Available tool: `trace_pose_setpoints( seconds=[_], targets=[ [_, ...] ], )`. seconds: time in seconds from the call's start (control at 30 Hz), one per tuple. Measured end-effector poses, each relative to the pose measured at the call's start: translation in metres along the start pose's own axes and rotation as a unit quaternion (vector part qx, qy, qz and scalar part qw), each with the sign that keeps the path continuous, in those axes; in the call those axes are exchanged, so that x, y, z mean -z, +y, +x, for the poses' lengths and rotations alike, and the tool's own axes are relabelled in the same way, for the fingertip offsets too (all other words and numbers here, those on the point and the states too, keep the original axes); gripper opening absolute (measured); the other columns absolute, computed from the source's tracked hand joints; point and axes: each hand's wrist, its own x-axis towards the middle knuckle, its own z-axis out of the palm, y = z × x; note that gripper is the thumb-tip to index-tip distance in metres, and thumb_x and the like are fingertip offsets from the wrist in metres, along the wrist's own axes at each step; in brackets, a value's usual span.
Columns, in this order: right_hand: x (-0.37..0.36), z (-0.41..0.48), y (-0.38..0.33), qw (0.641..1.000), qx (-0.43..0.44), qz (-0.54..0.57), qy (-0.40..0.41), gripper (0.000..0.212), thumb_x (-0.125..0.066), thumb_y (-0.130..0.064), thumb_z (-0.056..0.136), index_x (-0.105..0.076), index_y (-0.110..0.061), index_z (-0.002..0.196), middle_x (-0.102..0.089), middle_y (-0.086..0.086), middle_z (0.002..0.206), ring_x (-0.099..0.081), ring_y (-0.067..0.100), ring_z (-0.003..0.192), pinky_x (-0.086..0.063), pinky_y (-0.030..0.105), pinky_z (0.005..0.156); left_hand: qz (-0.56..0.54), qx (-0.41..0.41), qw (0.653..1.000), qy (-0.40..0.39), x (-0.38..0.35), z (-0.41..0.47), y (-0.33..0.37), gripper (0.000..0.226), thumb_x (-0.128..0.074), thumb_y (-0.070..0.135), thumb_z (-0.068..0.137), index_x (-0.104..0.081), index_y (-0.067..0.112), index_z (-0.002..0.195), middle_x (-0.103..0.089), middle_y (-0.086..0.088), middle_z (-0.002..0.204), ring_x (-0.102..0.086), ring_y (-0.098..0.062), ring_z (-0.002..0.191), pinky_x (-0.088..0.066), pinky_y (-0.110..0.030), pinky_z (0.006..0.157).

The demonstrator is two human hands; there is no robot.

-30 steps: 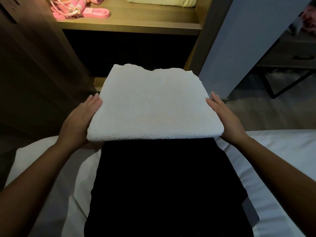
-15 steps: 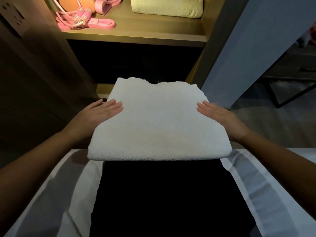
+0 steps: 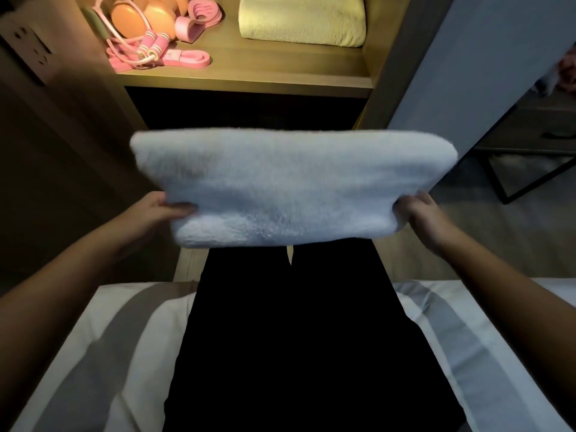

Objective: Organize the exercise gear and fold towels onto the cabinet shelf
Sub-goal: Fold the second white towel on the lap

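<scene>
A folded white towel [image 3: 290, 185] hangs in the air below the lit cabinet shelf [image 3: 249, 73]. My left hand [image 3: 159, 210] grips its near left corner, thumb on top. My right hand [image 3: 417, 210] grips its near right corner. On the shelf lies a folded pale yellow towel [image 3: 302, 21] at the right. Pink exercise gear sits at the shelf's left: a skipping rope [image 3: 149, 49], a flat pink band [image 3: 187, 57], a pink resistance loop [image 3: 199, 18] and orange rounded pieces [image 3: 127, 21].
A dark lower cabinet opening [image 3: 243, 110] gapes under the shelf. A striped white and grey bed [image 3: 103, 338] is below me, crossed by my black clothing [image 3: 296, 338]. A grey wall panel [image 3: 467, 73] and a black metal-framed table [image 3: 530, 163] stand at the right. A wall socket [image 3: 28, 48] is at upper left.
Both hands went from lying flat on the towel's sides to gripping its near corners. The towel has been lifted off my lap and raised toward the shelf.
</scene>
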Motion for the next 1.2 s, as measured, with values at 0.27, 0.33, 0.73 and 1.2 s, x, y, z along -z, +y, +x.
trace_pose_setpoints(
  seconds=[0.27,0.33,0.73,1.2],
  targets=[
    [-0.006,0.002,-0.005,0.997,-0.081,0.015,-0.011,0.046,-0.048,-0.051,0.095,-0.059,-0.019,0.125,-0.065,-0.004,0.116,-0.063,0.013,0.104,-0.047,0.032,0.089,-0.026,0.084,0.982,0.165,-0.041,-0.010,0.032,0.055,-0.049,0.056,0.093,-0.060,0.007,0.117,-0.063,-0.008,0.115,-0.060,-0.027,0.108,-0.044,-0.043,0.101],
    [-0.007,0.001,-0.007,0.997,-0.073,0.008,0.021,0.053,-0.055,-0.053,0.091,-0.058,-0.017,0.130,-0.065,-0.004,0.119,-0.063,0.013,0.106,-0.050,0.031,0.086,0.019,0.088,0.974,0.207,-0.043,-0.007,0.035,0.046,-0.049,0.056,0.093,-0.058,0.013,0.108,-0.062,-0.005,0.104,-0.058,-0.028,0.102,-0.046,-0.042,0.094],
    [-0.026,0.000,-0.036,0.925,0.099,-0.344,0.127,0.059,-0.051,-0.026,0.092,-0.032,-0.018,0.146,-0.041,0.004,0.147,-0.044,0.024,0.128,-0.036,0.047,0.106,0.351,-0.126,0.886,0.275,-0.058,-0.018,0.059,0.054,-0.053,0.023,0.091,-0.035,0.018,0.142,-0.040,-0.006,0.144,-0.040,-0.026,0.130,-0.025,-0.057,0.112],
    [-0.085,0.007,-0.008,0.828,0.092,-0.552,-0.033,0.070,0.003,-0.070,0.085,0.018,-0.044,0.148,0.026,-0.010,0.158,0.020,0.023,0.148,0.011,0.055,0.118,0.556,-0.141,0.819,0.025,-0.103,0.024,0.046,0.075,0.004,0.083,0.080,0.009,0.052,0.148,0.018,0.004,0.162,0.016,-0.024,0.149,0.009,-0.063,0.114]
  ],
)
